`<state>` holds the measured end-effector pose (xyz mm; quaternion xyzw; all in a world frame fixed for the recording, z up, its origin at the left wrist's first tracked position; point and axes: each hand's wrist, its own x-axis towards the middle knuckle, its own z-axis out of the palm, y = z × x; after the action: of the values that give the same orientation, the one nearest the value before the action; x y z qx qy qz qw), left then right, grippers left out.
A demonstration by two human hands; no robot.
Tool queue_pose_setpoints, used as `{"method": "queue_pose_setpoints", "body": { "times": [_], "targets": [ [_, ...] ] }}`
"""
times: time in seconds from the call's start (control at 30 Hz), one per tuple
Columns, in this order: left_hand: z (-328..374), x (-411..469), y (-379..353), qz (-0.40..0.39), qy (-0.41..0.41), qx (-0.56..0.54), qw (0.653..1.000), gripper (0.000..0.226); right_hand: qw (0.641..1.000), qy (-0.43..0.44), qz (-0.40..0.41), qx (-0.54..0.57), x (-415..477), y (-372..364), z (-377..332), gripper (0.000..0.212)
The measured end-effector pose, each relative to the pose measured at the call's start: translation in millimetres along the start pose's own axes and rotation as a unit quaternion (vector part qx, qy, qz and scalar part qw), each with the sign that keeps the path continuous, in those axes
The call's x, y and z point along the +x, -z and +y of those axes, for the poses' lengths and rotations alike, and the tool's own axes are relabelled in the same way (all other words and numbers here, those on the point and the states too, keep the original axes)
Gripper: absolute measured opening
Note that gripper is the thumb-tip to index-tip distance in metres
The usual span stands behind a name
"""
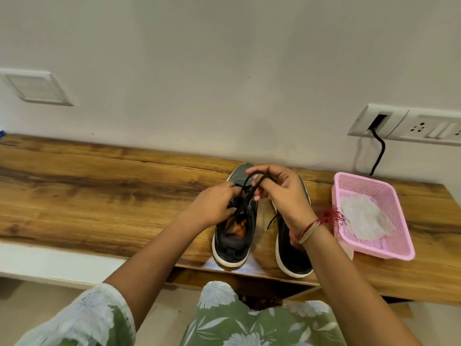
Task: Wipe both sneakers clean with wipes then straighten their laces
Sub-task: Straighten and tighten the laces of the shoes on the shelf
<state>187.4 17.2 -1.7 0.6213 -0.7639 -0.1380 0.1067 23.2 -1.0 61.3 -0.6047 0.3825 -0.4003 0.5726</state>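
Two black-and-grey sneakers with white soles stand side by side on the wooden table (99,186), toes toward the wall. Over the left sneaker (234,243) my left hand (212,206) pinches its black lace (249,188) low near the eyelets. My right hand (282,193) holds a loop of the same lace raised above the shoe's toe. The right sneaker (291,253) is partly hidden under my right wrist; a dark lace end hangs beside its tongue.
A pink plastic basket (396,248) with a crumpled white wipe (364,218) in it sits just right of the sneakers. A socket plate with a black cable (379,151) is on the wall behind it. The table's front edge runs close to my lap.
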Motion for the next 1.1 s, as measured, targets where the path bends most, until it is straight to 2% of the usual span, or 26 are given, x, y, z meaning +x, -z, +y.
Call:
{"method": "queue_pose_setpoints", "body": {
  "times": [0.1, 0.17, 0.23, 0.27, 0.33, 0.4, 0.57, 0.67, 0.73, 0.9, 1.0, 1.1],
  "targets": [
    [8, 5, 1, 0.036, 0.009, 0.068, 0.997, 0.026, 0.999, 0.015, 0.008, 0.051, -2, 4, -11, 0.023],
    [8, 7, 0, 0.045, 0.009, 0.054, 0.997, 0.017, 0.997, 0.028, 0.014, 0.074, -5, 6, -21, 0.023],
    [4, 4, 1, 0.034, 0.023, -0.070, 0.997, 0.007, 0.996, 0.040, 0.014, 0.079, -6, 8, -32, 0.022],
    [1, 2, 3, 0.023, 0.039, -0.174, 0.984, 0.014, 0.995, 0.044, 0.013, 0.085, -7, 9, -37, 0.022],
    [0, -3, 8, -0.015, 0.067, -0.354, 0.933, 0.029, 0.994, 0.047, 0.021, 0.097, -7, 10, -48, 0.022],
    [1, -9, 9, -0.043, 0.058, -0.408, 0.910, 0.029, 0.994, 0.046, 0.038, 0.097, -5, 10, -58, 0.020],
    [4, -6, 12, -0.013, 0.025, -0.299, 0.954, 0.048, 0.997, 0.060, 0.034, 0.045, -8, 5, -76, 0.021],
    [16, 3, 24, -0.043, -0.009, -0.227, 0.973, 0.029, 0.997, 0.072, 0.011, 0.014, -10, 0, -87, 0.021],
    [22, 7, 30, -0.049, -0.029, -0.223, 0.973, 0.020, 0.997, 0.072, -0.007, 0.000, -8, -2, -92, 0.020],
    [28, 7, 56, -0.063, -0.013, -0.271, 0.960, 0.018, 0.998, 0.057, -0.018, -0.018, 0, 4, -95, 0.017],
    [33, 7, 75, -0.104, -0.004, -0.308, 0.946, 0.018, 0.996, 0.033, -0.041, -0.065, 3, 16, -89, 0.027],
    [41, 9, 99, -0.113, -0.001, -0.285, 0.952, 0.019, 0.986, -0.036, -0.082, -0.141, 6, 29, -80, 0.040]
  ]
}}
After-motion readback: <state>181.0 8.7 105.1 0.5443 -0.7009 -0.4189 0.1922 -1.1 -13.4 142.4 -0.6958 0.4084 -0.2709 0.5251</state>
